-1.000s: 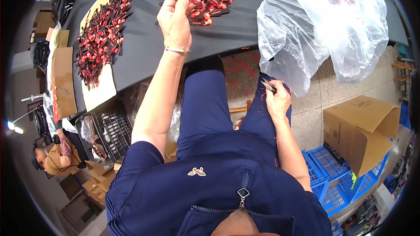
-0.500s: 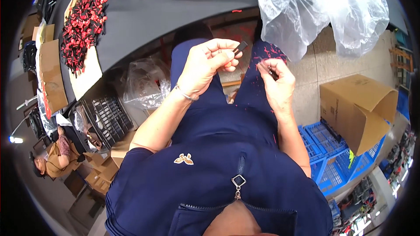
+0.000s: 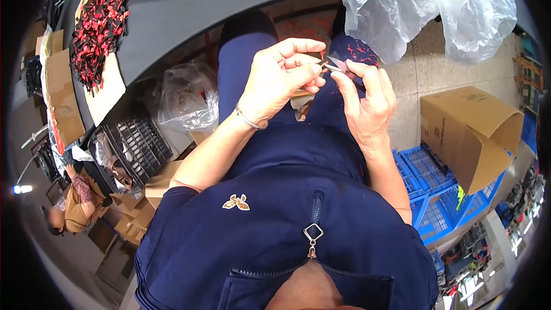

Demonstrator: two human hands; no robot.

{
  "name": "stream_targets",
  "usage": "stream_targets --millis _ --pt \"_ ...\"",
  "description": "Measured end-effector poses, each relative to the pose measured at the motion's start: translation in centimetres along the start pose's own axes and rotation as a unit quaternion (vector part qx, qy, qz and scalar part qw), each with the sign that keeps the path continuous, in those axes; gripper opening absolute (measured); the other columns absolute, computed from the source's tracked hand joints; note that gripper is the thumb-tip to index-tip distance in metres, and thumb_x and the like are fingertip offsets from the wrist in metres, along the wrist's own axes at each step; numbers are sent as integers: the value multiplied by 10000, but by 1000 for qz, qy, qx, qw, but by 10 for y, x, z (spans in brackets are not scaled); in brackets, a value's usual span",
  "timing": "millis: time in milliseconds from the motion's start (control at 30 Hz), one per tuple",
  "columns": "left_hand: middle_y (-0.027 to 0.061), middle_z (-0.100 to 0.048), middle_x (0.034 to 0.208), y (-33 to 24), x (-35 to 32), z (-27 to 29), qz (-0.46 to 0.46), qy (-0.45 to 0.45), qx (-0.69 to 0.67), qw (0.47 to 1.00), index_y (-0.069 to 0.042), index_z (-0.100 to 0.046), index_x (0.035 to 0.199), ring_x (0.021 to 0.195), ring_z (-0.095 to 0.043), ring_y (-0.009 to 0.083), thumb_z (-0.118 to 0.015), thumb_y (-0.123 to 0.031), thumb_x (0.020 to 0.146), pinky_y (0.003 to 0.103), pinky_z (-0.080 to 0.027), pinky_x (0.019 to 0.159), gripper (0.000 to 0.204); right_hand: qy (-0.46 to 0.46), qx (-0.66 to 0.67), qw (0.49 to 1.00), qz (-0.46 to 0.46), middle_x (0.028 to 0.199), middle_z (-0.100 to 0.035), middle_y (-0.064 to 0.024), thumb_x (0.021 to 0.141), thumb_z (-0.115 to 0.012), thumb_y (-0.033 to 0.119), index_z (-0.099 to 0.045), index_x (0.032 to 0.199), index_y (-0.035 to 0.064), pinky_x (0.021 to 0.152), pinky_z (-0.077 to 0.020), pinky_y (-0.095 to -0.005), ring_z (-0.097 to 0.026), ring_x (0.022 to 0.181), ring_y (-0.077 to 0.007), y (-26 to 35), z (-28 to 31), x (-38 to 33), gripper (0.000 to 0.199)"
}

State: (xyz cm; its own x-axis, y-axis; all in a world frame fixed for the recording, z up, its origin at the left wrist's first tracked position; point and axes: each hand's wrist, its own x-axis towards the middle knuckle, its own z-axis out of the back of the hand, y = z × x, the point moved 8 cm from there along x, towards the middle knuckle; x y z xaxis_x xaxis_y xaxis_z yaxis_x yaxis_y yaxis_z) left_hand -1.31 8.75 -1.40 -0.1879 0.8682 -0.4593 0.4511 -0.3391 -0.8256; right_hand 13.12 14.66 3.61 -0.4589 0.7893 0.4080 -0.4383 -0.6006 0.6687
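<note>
My left hand (image 3: 275, 77), with a bracelet on the wrist, is closed in a pinch over my thighs. Between its thumb and fingers is a small black-and-red piece (image 3: 323, 56), mostly hidden by the fingertips. My right hand (image 3: 372, 102) is closed around small thread snips (image 3: 337, 65). Their pointed metal blades reach left to the piece at my left fingertips. Bits of red thread (image 3: 360, 51) lie scattered over my right trouser leg. At the left of the black-covered table (image 3: 189, 14), a heap of similar black-and-red pieces (image 3: 103, 26) rests on a cardboard sheet (image 3: 111, 89).
Clear plastic bags (image 3: 396, 14) hang off the table at the right. An open cardboard box (image 3: 468, 132) sits on blue plastic crates (image 3: 453, 212). To the left are a black crate (image 3: 138, 146), more plastic film (image 3: 186, 97) and another person (image 3: 80, 201).
My right hand has moved up and left, bringing the snips' blades to my left fingertips. The piece in my left hand has turned, and its black end no longer sticks out.
</note>
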Motion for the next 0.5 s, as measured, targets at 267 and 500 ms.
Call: stream_targets --millis 267,500 --pt "93 -677 927 3 4 1 -2 -2 11 1000 24 -524 1249 732 -633 99 -637 -22 866 217 -512 647 401 17 30 998 -51 720 -636 -44 722 -787 116 -645 837 56 547 -450 -310 -571 612 -191 -13 -5 -1 193" --pt "91 -674 929 6 7 -2 10 5 12 1000 25 -516 1252 742 -636 99 -634 -14 860 218 -515 657 411 36 40 997 -60 704 -633 -64 751 -770 87 -653 840 43 562 -462 -289 -583 618 -186 -18 -9 -2 153"
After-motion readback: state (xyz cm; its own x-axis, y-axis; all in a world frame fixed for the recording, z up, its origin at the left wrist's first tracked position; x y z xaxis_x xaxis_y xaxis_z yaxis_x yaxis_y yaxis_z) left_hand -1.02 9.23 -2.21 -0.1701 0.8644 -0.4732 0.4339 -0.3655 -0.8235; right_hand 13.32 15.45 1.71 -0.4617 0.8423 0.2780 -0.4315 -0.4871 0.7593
